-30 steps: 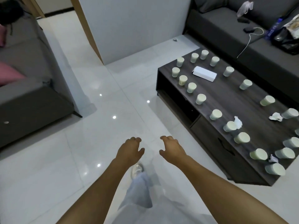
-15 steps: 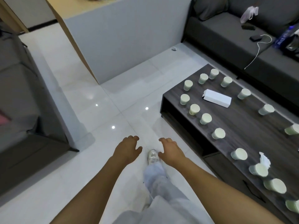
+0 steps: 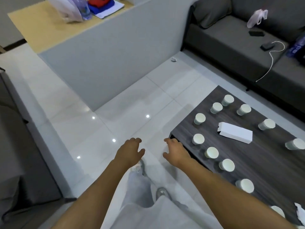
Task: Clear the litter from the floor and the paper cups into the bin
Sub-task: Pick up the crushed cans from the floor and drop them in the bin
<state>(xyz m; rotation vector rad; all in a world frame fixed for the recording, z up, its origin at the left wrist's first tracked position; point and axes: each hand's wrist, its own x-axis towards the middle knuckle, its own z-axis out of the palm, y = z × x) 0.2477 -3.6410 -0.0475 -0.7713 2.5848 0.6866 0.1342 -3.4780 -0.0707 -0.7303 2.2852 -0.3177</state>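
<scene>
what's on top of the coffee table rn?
On the coffee table: upright paper cups, a flat white box and crumpled paper at the near edge. Its right part is out of frame.

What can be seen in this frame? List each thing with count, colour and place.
paper cups: at least twelve, pale green, spread over the coffee table
coffee table: one, dark wood, right
box: one, white, lying on the coffee table among the cups
crumpled tissue: one, white, table's near right edge
floor litter: one small scrap, whitish, on the floor by the partition wall and sofa
sofa: one, dark grey, top right, with a plastic bag, two dark devices and a white cable on it
partition wall: one, grey, centre
left hand: empty, fingers relaxed, over the floor
right hand: empty, fingers relaxed, by the table corner
</scene>
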